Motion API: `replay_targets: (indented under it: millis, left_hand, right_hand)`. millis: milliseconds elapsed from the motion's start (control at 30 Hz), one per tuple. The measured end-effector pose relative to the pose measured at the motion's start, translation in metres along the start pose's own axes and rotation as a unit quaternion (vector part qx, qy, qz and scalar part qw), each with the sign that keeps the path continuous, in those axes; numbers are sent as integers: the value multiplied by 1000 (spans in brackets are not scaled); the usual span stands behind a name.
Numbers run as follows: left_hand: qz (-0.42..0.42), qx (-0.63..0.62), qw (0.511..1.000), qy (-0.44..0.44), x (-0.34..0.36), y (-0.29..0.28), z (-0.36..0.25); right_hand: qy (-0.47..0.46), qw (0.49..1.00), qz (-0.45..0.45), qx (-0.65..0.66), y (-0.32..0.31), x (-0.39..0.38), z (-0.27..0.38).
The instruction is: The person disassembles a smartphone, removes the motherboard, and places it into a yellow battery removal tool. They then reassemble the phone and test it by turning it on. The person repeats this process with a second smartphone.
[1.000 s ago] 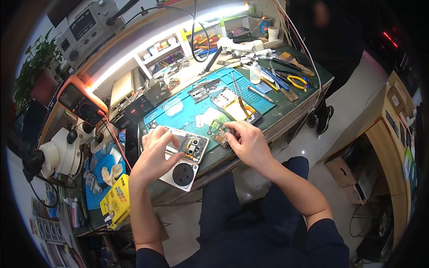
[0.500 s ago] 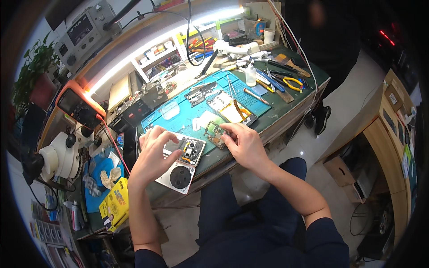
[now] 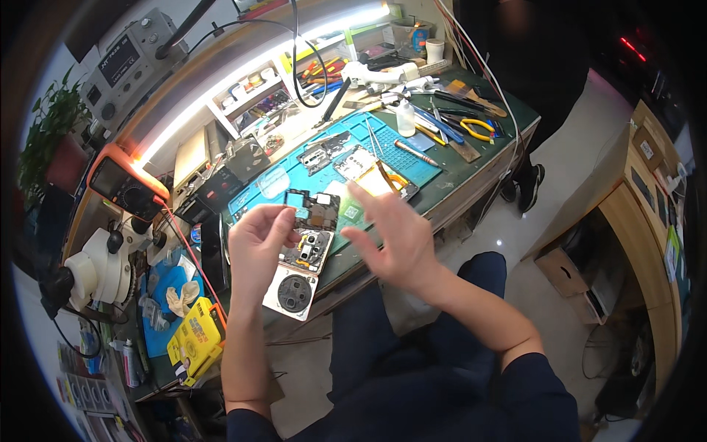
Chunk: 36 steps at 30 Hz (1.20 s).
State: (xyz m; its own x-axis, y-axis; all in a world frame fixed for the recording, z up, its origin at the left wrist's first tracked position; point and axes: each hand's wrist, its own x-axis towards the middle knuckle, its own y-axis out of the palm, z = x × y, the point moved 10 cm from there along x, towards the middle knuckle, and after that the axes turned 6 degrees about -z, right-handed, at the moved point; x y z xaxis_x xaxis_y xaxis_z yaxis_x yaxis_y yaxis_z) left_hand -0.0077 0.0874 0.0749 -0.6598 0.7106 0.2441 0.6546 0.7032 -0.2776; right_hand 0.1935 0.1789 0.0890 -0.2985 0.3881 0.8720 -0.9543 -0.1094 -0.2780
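Nearest, a pale back cover [image 3: 294,293] with a round dark disc lies at the near edge of the worktop [image 3: 343,259]. Its far end meets an open phone [image 3: 305,251] — whether it lies under or just beside it, I cannot tell.

Over the far part of that phone, the left hand [image 3: 259,239] pinches a dark circuit board [image 3: 324,215] at its near left corner, between thumb and fingertips. The right hand [image 3: 398,239] hangs to the right of the board, apart from it, fingers spread and gripping nothing that shows. Farther off, on the blue mat [image 3: 426,169], are a second phone [image 3: 356,162] with its inside bare, tweezers [image 3: 374,138] and, beyond them, a white bottle [image 3: 406,121].

The board is held at one corner only, so a loose pinch could let it tip onto the camera parts below; the right hand, swinging in, might knock it. The cover, so close to the edge, could slide off if a forearm brushes it.

The left fingers hide the board's held corner and part of the open phone. The right fingertips are blurred, and the board's small parts are too fine to make out.
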Motion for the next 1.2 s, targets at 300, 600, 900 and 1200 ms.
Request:
replay_targets:
  millis: [300, 600, 900, 1200]
  left_hand:
    - [-25, 21, 998, 54, -1, 2, -17]
    - [80, -38, 996, 10, -15, 28, -13]
    - [110, -27, 994, -13, -25, 27, -6]
    - [114, -33, 993, -1, -26, 26, -6]
  right_hand:
    - [-47, 998, 23, 36, 9, -14, 20]
    - [339, 878, 82, 328, 40, -32, -52]
    - [448, 770, 108, 441, 54, -47, -50]
    - [444, 773, 127, 434, 51, -45, -45]
